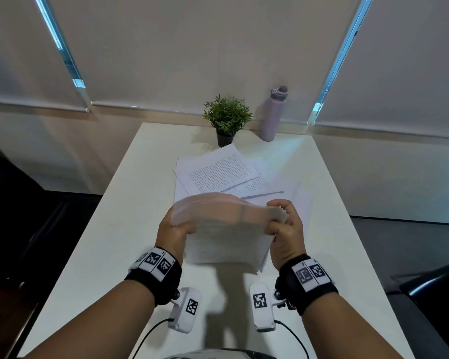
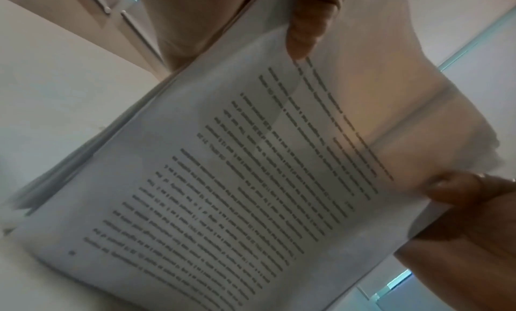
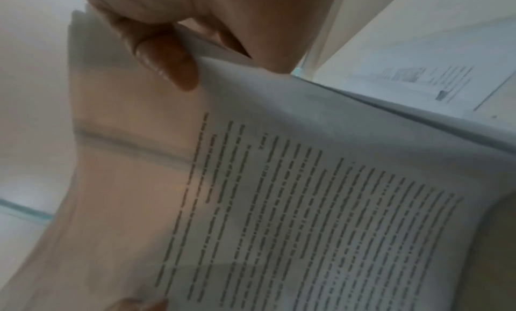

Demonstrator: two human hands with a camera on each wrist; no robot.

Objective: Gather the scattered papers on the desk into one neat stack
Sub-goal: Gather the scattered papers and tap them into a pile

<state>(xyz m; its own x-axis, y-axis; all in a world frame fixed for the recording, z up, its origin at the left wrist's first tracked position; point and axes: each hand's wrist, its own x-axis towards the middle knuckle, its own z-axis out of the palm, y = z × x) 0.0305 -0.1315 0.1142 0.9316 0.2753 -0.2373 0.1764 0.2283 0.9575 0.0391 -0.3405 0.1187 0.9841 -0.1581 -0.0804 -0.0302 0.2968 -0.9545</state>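
Observation:
A thick stack of printed papers (image 1: 228, 239) is held above the white desk (image 1: 109, 229), its top edge blurred. My left hand (image 1: 175, 228) grips its left side, thumb on the near face. My right hand (image 1: 283, 224) grips the right side, fingers curled over the top corner. In the left wrist view my left hand (image 2: 307, 29) pinches the printed sheets (image 2: 237, 194). In the right wrist view my right hand (image 3: 164, 57) pinches the stack's upper edge (image 3: 321, 205). More loose papers (image 1: 218, 172) lie overlapping and askew on the desk beyond the stack.
A small potted plant (image 1: 227, 120) and a lilac water bottle (image 1: 272, 114) stand at the desk's far edge by the wall. A dark chair (image 1: 436, 288) sits to the right of the desk. Roller blinds cover the windows behind.

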